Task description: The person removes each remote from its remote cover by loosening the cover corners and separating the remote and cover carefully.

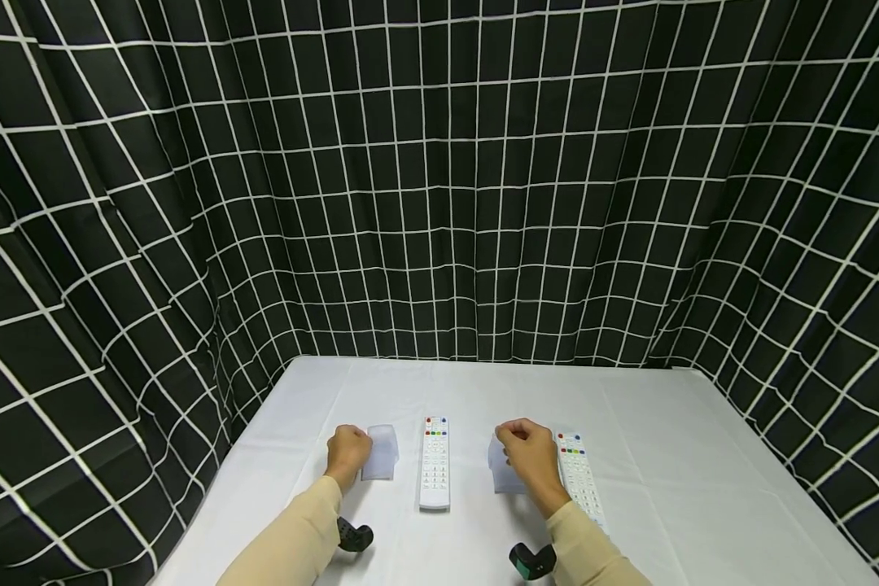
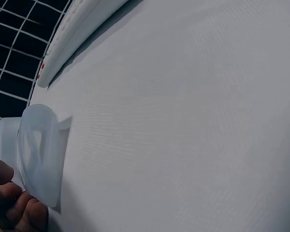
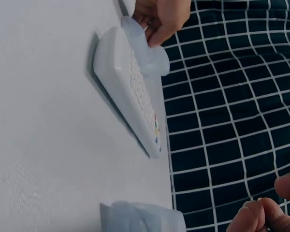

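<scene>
In the head view my left hand (image 1: 348, 449) is at the left side of a translucent plastic sleeve (image 1: 382, 452) on the table. The left wrist view shows its thumb and curled fingers pinching the edge of that sleeve (image 2: 38, 154). A white remote control (image 1: 435, 464) lies between the hands, its coloured buttons at the far end. My right hand (image 1: 529, 456) hovers by a second translucent sleeve (image 1: 507, 472), which it partly covers. Seen from the right wrist, its fingers (image 3: 253, 215) are loosely bent, apart from the sleeve (image 3: 140, 217), and hold nothing. Another white remote control (image 1: 579, 472) lies right of this hand.
A white cloth (image 1: 381, 382) covers the table. Dark curtains (image 1: 450, 203) with a white grid surround its back and sides. Each wrist carries a black device, the left device (image 1: 355, 535) and the right device (image 1: 531, 561).
</scene>
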A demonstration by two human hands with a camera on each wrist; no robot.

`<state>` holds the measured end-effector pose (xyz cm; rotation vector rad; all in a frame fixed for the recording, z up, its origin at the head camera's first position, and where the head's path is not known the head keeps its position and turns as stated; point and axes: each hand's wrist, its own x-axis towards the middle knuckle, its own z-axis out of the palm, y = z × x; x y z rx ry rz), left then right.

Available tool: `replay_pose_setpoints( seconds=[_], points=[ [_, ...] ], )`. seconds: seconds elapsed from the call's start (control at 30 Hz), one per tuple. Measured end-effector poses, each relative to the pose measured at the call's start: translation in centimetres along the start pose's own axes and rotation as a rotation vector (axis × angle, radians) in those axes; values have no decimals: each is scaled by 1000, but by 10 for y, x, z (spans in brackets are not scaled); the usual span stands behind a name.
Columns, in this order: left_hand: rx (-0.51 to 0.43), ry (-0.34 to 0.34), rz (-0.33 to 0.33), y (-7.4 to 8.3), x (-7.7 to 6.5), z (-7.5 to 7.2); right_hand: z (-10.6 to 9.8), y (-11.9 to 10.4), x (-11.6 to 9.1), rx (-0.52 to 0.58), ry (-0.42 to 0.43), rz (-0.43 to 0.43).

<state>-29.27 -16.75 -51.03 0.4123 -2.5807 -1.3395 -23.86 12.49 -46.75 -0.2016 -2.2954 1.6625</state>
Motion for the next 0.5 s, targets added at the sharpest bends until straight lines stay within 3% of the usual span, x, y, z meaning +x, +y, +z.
replay_pose_setpoints(
  seconds=[0.2, 0.5],
  points=[
    [22, 4, 44, -2, 0, -2, -2, 2, 0, 4, -11, 4],
    [8, -32, 20, -6, 2, -3, -4, 5, -1, -8, 1, -7]
  ],
)
